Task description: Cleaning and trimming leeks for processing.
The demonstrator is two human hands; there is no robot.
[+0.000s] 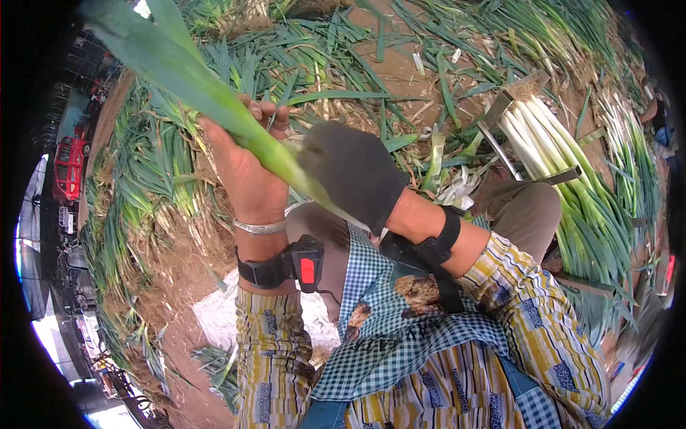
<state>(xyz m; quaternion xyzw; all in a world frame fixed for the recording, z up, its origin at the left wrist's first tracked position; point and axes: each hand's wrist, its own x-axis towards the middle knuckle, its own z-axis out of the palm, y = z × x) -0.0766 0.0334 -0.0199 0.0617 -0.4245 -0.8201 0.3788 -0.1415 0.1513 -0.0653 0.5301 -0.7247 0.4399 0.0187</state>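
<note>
A long green onion [268,153] runs slantwise across the front of me, its broad leaves up at the top left. My left hand [254,177], bare with a metal bracelet at the wrist, holds it between thumb and fingers. The fingers are partly hidden behind the stalk. In a dark glove, my right hand [353,171] closes on the lower stalk; its fingers are blurred and mostly out of sight. The white end of the stalk passes beneath the glove. To the right, a bundle of cleaned green onions [573,177] lies in a metal frame [560,176].
Heaps of untrimmed green onions [161,155] with roots lie to the left. More piles [536,37] are at the top right. Loose leaves and peelings [455,185] litter the soil. A white sack [217,313] lies beside my left forearm. A red vehicle [71,167] stands far left.
</note>
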